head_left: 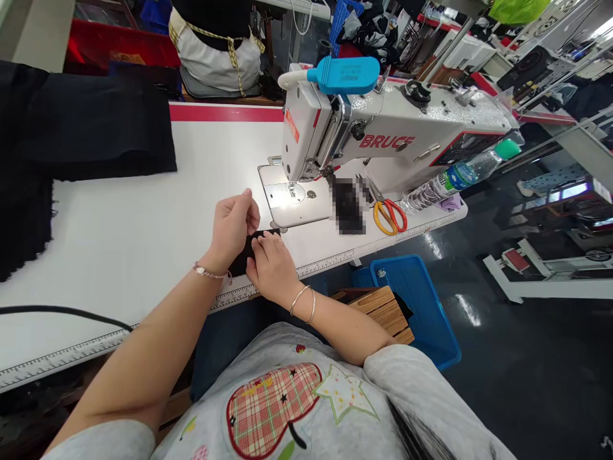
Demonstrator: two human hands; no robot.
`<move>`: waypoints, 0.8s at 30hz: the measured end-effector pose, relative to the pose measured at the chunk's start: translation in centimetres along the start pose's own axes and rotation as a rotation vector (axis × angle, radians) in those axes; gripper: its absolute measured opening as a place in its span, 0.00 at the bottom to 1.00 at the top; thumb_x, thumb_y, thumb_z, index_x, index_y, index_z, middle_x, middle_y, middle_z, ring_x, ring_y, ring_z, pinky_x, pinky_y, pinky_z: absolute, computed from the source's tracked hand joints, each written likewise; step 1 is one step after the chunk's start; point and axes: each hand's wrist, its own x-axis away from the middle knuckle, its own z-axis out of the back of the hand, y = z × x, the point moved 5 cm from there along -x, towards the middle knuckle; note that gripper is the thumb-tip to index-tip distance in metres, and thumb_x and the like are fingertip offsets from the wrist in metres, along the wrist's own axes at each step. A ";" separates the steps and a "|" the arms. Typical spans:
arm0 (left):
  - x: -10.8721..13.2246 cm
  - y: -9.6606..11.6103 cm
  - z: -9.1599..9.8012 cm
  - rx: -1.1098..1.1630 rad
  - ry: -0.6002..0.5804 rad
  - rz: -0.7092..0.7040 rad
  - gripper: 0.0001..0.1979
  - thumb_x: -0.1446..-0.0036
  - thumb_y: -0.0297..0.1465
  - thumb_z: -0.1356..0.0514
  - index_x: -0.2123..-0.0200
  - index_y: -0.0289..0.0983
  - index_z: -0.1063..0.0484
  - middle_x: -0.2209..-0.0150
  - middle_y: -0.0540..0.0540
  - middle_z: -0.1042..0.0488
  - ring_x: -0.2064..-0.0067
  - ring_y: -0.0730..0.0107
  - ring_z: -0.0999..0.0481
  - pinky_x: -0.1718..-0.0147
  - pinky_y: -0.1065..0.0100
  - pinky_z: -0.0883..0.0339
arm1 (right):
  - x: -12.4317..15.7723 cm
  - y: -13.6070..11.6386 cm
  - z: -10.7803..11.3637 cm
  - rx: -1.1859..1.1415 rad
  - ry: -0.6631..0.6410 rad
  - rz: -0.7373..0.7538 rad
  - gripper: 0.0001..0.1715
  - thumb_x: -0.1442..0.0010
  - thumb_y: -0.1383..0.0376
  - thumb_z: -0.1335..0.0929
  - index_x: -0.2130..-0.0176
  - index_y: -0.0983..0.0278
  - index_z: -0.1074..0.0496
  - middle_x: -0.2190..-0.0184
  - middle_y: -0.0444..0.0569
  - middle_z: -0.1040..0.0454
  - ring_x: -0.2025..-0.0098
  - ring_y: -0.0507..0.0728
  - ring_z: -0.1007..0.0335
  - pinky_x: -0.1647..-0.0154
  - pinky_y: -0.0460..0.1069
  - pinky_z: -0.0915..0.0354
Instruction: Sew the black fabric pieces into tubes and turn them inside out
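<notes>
A small piece of black fabric (248,253) lies at the front of the white sewing table (143,211), partly hidden under both hands. My right hand (271,267) rests on it with fingers curled over its top edge. My left hand (232,231) is raised just beside it, fingertips pinched together, and the heel of the hand sits over the fabric. I cannot tell whether those fingertips hold anything. The needle area of the BRUCE sewing machine (378,131) stands a short way beyond the fingers.
Orange-and-yellow scissors (389,216) and a plastic bottle (445,182) lie by the machine. A black cloth pile (90,128) covers the table's left. A ruler strip (282,281) runs along the front edge. Below the right are a blue crate (416,306) and wooden slats (380,311).
</notes>
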 end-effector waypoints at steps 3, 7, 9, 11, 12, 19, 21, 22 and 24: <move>-0.5 -0.8 -0.7 0.010 -0.023 0.061 0.24 0.37 0.36 0.50 0.86 0.36 0.42 0.87 0.53 0.43 0.83 0.81 0.43 0.81 0.74 0.47 | 0.2 0.2 -0.2 -0.014 0.020 -0.008 0.21 0.34 0.64 0.40 0.50 0.77 0.29 0.53 0.64 0.28 0.41 0.67 0.39 0.36 0.63 0.42; -0.3 -0.6 -0.9 0.078 -0.064 0.075 0.25 0.37 0.37 0.50 0.86 0.37 0.42 0.87 0.52 0.42 0.83 0.79 0.44 0.81 0.73 0.48 | 0.1 0.2 -0.2 -0.030 0.006 -0.013 0.20 0.35 0.65 0.40 0.51 0.76 0.30 0.53 0.65 0.28 0.40 0.67 0.39 0.37 0.65 0.41; -0.2 -0.4 -1.2 0.089 -0.130 0.075 0.25 0.37 0.38 0.50 0.86 0.37 0.42 0.87 0.52 0.42 0.83 0.79 0.44 0.81 0.73 0.48 | 0.1 0.1 -0.1 -0.025 0.002 -0.006 0.19 0.35 0.65 0.40 0.52 0.75 0.29 0.54 0.64 0.28 0.41 0.67 0.39 0.37 0.64 0.41; -0.2 -0.3 -1.6 0.057 -0.203 0.099 0.25 0.37 0.38 0.50 0.86 0.37 0.41 0.88 0.52 0.41 0.83 0.79 0.44 0.81 0.73 0.48 | 0.0 0.1 0.1 -0.014 0.009 -0.001 0.18 0.34 0.65 0.40 0.54 0.74 0.28 0.55 0.63 0.28 0.41 0.67 0.39 0.37 0.64 0.41; -0.1 -0.3 -1.6 0.044 -0.223 0.111 0.25 0.37 0.38 0.50 0.86 0.37 0.40 0.88 0.52 0.41 0.83 0.79 0.44 0.82 0.73 0.48 | 0.0 0.1 0.1 -0.010 0.016 0.002 0.19 0.34 0.65 0.41 0.54 0.74 0.28 0.55 0.63 0.28 0.42 0.67 0.39 0.38 0.64 0.41; 0.7 0.3 -1.1 -0.075 -0.192 0.030 0.25 0.38 0.37 0.50 0.88 0.37 0.43 0.88 0.52 0.42 0.82 0.79 0.43 0.80 0.73 0.47 | 0.0 0.1 0.2 -0.023 0.048 0.009 0.18 0.34 0.65 0.41 0.56 0.75 0.28 0.54 0.64 0.28 0.42 0.67 0.39 0.37 0.63 0.41; 0.9 0.4 -0.9 -0.087 -0.206 0.017 0.25 0.39 0.37 0.50 0.88 0.37 0.43 0.88 0.52 0.43 0.82 0.78 0.43 0.80 0.73 0.47 | 0.0 0.0 0.3 -0.018 0.053 0.007 0.19 0.34 0.65 0.41 0.55 0.76 0.28 0.55 0.63 0.28 0.42 0.66 0.38 0.37 0.63 0.42; 1.1 0.5 -0.8 -0.093 -0.210 0.009 0.25 0.39 0.37 0.50 0.88 0.38 0.43 0.88 0.52 0.43 0.82 0.78 0.44 0.80 0.72 0.47 | 0.0 -0.1 0.3 -0.014 0.049 0.005 0.19 0.34 0.65 0.41 0.54 0.76 0.28 0.55 0.63 0.27 0.42 0.66 0.38 0.37 0.63 0.41; 1.2 0.6 -0.5 -0.108 -0.214 -0.007 0.25 0.40 0.37 0.50 0.88 0.38 0.43 0.88 0.52 0.44 0.82 0.78 0.44 0.80 0.72 0.47 | 0.0 -0.1 0.5 -0.004 0.038 0.003 0.20 0.34 0.65 0.41 0.53 0.77 0.28 0.56 0.63 0.27 0.43 0.66 0.37 0.37 0.63 0.41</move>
